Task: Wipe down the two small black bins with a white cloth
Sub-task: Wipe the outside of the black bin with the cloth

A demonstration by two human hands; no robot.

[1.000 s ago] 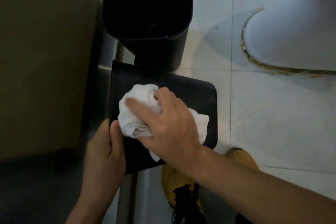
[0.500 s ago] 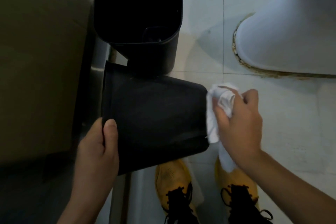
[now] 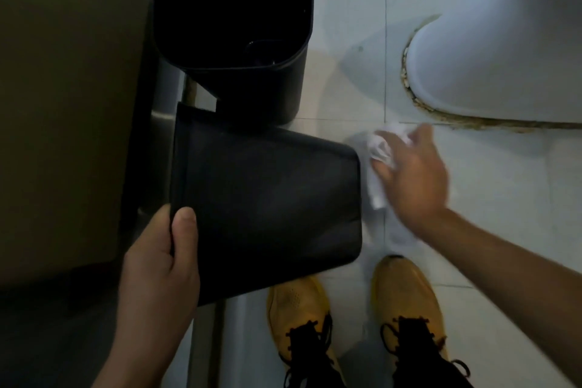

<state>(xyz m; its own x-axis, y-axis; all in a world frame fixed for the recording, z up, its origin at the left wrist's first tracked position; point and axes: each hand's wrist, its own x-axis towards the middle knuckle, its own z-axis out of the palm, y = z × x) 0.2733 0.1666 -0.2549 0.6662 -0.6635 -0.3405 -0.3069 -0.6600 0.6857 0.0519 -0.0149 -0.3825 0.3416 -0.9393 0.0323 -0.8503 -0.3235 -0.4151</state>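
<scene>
Tipped black bin [image 3: 267,208], seemingly light and rigid, held on its side above the floor with the left hand [image 3: 157,264] gripping its rim, while the right hand [image 3: 412,179] clutches the soft white cloth [image 3: 378,164] against the bin's base, beside the upright second bin [image 3: 233,25]

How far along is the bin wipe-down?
Done: cannot be confirmed; no surface visibly shows it has been wiped. In hand: the left hand grips the rim of the black plastic bin lying on its side, while the right hand holds the crumpled white cloth against its base end. Left: the upright black bin behind it stands untouched; neither hand is near it.
</scene>
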